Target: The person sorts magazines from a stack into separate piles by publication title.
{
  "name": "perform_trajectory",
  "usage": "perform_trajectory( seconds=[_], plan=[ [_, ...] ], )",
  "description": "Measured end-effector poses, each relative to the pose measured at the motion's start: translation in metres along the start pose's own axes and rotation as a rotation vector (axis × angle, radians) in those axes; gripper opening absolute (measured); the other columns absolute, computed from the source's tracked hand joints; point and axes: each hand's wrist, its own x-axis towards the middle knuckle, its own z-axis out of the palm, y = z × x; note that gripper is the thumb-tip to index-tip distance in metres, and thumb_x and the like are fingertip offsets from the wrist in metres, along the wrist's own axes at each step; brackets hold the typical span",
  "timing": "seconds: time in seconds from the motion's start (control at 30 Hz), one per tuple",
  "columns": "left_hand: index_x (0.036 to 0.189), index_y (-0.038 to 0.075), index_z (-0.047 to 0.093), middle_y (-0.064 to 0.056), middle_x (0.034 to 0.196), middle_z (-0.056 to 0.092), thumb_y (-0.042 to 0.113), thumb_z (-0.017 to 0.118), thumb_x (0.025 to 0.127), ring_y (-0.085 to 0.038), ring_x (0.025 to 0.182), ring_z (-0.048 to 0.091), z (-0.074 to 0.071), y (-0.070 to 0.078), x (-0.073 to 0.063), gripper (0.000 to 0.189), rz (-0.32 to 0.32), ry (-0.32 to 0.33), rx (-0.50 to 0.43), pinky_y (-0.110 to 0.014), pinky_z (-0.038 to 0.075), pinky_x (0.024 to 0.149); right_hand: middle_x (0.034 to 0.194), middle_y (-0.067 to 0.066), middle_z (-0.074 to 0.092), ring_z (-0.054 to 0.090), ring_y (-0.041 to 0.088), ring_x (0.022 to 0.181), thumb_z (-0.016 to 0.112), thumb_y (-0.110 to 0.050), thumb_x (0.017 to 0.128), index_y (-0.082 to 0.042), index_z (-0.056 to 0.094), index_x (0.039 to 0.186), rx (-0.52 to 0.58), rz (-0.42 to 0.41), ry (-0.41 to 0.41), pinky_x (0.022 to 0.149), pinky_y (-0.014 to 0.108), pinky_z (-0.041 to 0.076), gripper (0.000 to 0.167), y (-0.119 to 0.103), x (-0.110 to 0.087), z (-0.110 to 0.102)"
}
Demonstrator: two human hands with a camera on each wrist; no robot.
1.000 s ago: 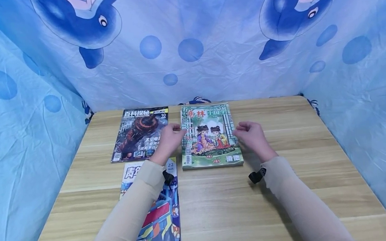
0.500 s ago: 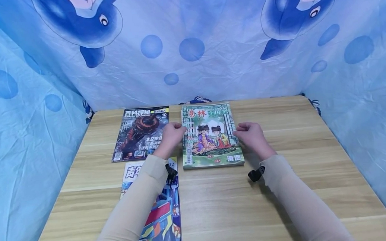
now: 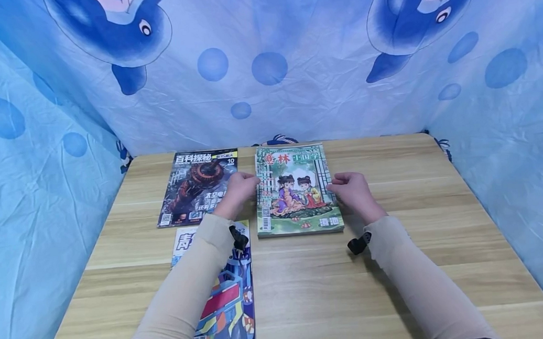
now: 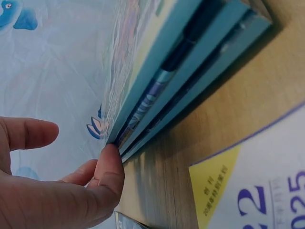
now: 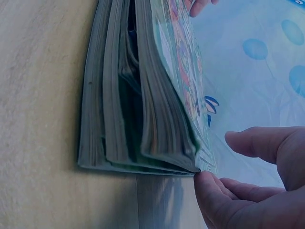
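A stack of green-covered magazines (image 3: 297,199) lies flat on the table, two cartoon children on its top cover. My left hand (image 3: 239,190) is at the stack's left side; in the left wrist view a fingertip touches the spines (image 4: 157,90), and the thumb stands apart. Opposite, my right hand (image 3: 354,191) has a fingertip against the page edges (image 5: 157,109) in the right wrist view, thumb also raised clear. Neither hand grips the stack. Page blocks at the right side are slightly fanned, with gaps between them.
Left of the stack lies a dark science magazine (image 3: 192,188), partly behind my left hand. A colourful magazine (image 3: 229,309) is below it, partly covered by my left forearm. Bare wood table (image 3: 420,196) extends to the right. Blue dolphin-print cloth (image 3: 314,103) encloses the back and sides.
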Motion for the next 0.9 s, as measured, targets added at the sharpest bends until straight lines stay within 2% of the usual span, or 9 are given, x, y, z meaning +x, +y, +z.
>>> perform_trajectory(
  seconds=[0.17,0.4,0.53,0.7,0.9],
  plan=[
    [0.135,-0.007,0.057,-0.02,0.129,0.058,0.018,0.059,0.097,-0.031,0.113,0.058,-0.0001,0.002,-0.0006,0.045,-0.051,0.0,-0.011,-0.044,0.048,0.099,0.137,0.019,0.057,0.055,0.032,0.124,0.07,-0.016,0.097,0.004,0.045,0.149,-0.011,0.002,-0.003,0.103,0.041,0.047,0.061,0.0009,0.0008,0.0003],
    [0.14,-0.005,0.054,-0.021,0.136,0.054,0.016,0.063,0.097,-0.034,0.126,0.052,0.0039,0.0033,-0.0027,0.049,-0.042,-0.005,0.0,-0.046,0.045,0.105,0.138,0.019,0.057,0.055,0.032,0.124,0.069,-0.015,0.098,0.004,0.044,0.149,-0.002,0.004,-0.006,0.102,0.041,0.048,0.06,0.0007,-0.001,-0.0001],
    [0.145,-0.003,0.049,-0.021,0.138,0.052,0.015,0.067,0.096,-0.034,0.126,0.05,0.0043,0.0008,-0.0027,0.056,-0.03,-0.062,0.005,-0.047,0.043,0.106,0.139,0.019,0.056,0.055,0.032,0.126,0.069,-0.014,0.098,0.004,0.043,0.149,0.003,-0.004,-0.01,0.103,0.041,0.048,0.061,0.0021,-0.0005,-0.0002],
    [0.151,0.001,0.037,-0.021,0.134,0.054,0.009,0.072,0.092,-0.034,0.118,0.056,0.0036,-0.0024,-0.0044,0.069,-0.023,-0.156,-0.032,-0.047,0.049,0.098,0.137,0.018,0.057,0.055,0.031,0.125,0.07,-0.013,0.097,0.003,0.045,0.149,0.005,0.003,-0.005,0.103,0.04,0.048,0.06,0.0042,-0.0004,-0.0009],
    [0.155,-0.001,0.031,-0.023,0.135,0.055,0.009,0.072,0.094,-0.035,0.115,0.059,0.0017,-0.004,-0.007,0.074,0.027,-0.201,-0.007,-0.046,0.051,0.096,0.138,0.017,0.056,0.054,0.031,0.125,0.072,-0.015,0.095,0.002,0.043,0.15,0.001,0.009,-0.015,0.104,0.041,0.047,0.064,0.0045,0.0003,-0.001]
  ],
)
